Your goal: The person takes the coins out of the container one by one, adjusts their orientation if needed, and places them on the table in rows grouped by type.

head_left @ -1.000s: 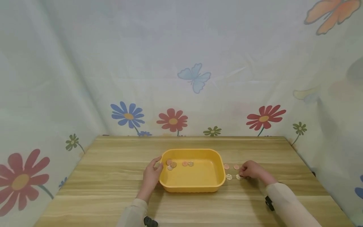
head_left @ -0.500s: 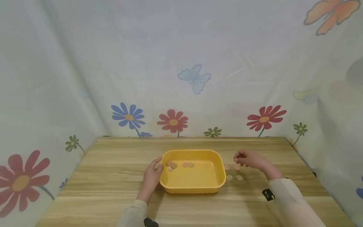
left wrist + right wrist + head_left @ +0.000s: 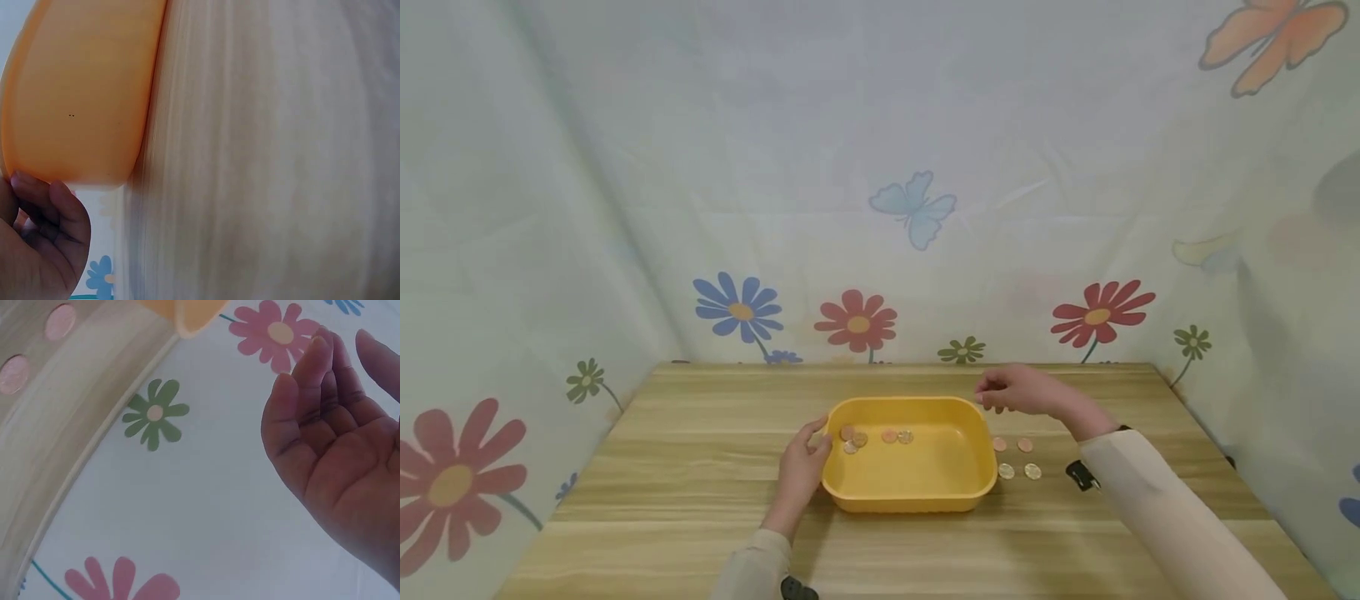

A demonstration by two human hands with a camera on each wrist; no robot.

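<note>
My left hand (image 3: 801,467) grips the left end of a yellow tray (image 3: 910,502), its thumb at the rim. Curled fingers (image 3: 72,215) of that hand touch the tray's orange-looking end wall (image 3: 81,94) in the left wrist view. Several coins (image 3: 890,436) lie inside the tray, toward its left and middle. My right hand (image 3: 1018,389) is raised by the tray's far right corner, thumb and fingers bent toward one another. In the right wrist view, the right hand (image 3: 337,431) shows bent fingers and a thumb; no coin shows there, and the far side of the fingertips is hidden.
Copper coins (image 3: 1025,446) and gold-coloured coins (image 3: 1032,472) lie in two short rows on the wooden table (image 3: 700,475), just right of the tray. A pale cloth wall (image 3: 917,275) printed with flowers and butterflies stands behind the table and along both sides.
My right hand has risen from the coins on the table and moved left and away to the tray's far right corner. The left hand and tray have stayed put.
</note>
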